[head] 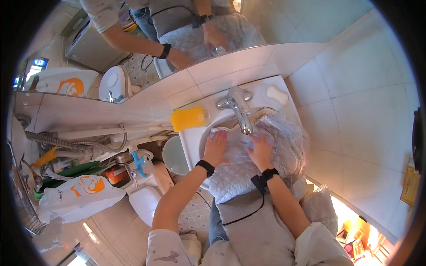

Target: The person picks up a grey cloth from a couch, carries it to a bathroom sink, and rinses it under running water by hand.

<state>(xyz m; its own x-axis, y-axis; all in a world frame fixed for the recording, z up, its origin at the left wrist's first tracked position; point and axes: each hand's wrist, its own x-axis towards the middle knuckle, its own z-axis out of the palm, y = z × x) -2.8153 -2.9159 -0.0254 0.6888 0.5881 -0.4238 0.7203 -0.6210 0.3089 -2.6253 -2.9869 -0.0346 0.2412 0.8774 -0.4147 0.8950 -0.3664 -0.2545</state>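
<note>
A grey-white quilted cloth [233, 179] with a ruffled, lace-like edge fills the white washbasin [193, 143] and hangs over its front and right side. My left hand [216, 148] lies palm down on the cloth at the basin's left, fingers spread. Under the spout of the chrome faucet [238, 106], my right hand [261, 151] rests on the cloth, fingers apart and slightly blurred. Both wrists wear black bands. The cloth hides most of the bowl, and I cannot tell whether water is running.
A white soap bar [278, 94] sits on the basin's back right corner, a yellow block-shaped item [188, 118] at its left. The mirror [293, 23] stands behind. Leftward are a bucket [174, 155], toilet [146, 202], exposed pipes [96, 133] and a white plastic bag [80, 196]. A tiled wall [362, 126] bounds the right.
</note>
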